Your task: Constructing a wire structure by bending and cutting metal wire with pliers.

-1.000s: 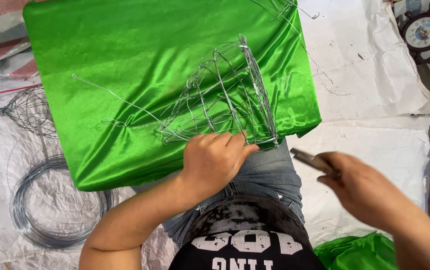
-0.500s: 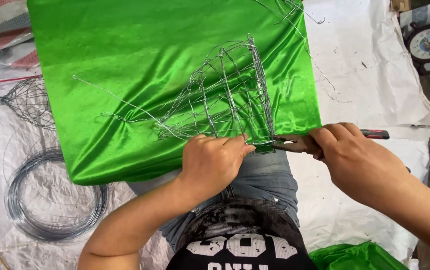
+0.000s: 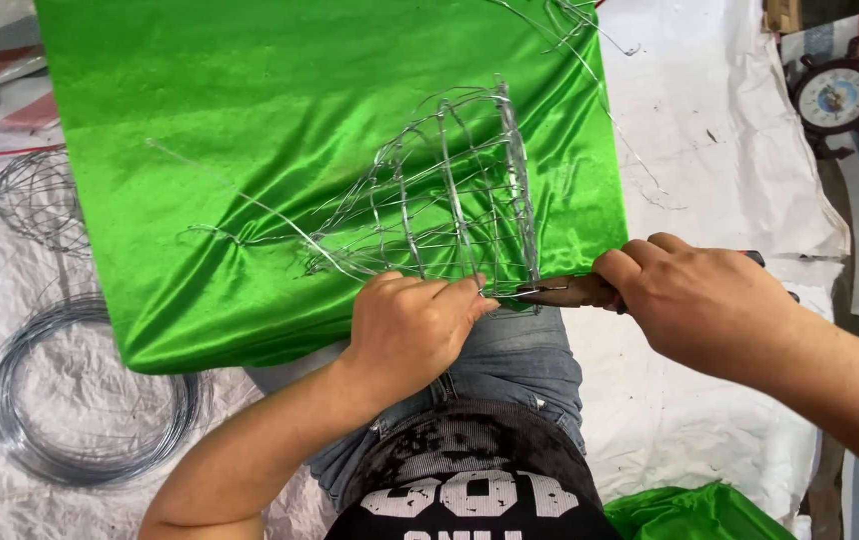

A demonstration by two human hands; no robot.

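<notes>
A cone-shaped wire frame (image 3: 440, 200) lies on a shiny green cloth (image 3: 250, 130) spread over my lap. My left hand (image 3: 415, 325) pinches the near rim of the wire frame against the cloth's front edge. My right hand (image 3: 695, 300) grips a pair of pliers (image 3: 560, 292), whose jaws meet the frame's rim right beside my left fingertips.
A coil of grey wire (image 3: 80, 400) lies on the white sheet at the left, with another wire frame (image 3: 35, 200) behind it. A ship-wheel clock (image 3: 838, 97) sits at the upper right. A second piece of green cloth (image 3: 700, 515) shows at the bottom.
My right hand came in from the right with the pliers and brought their jaws to the frame's rim. My left hand stayed on the rim.
</notes>
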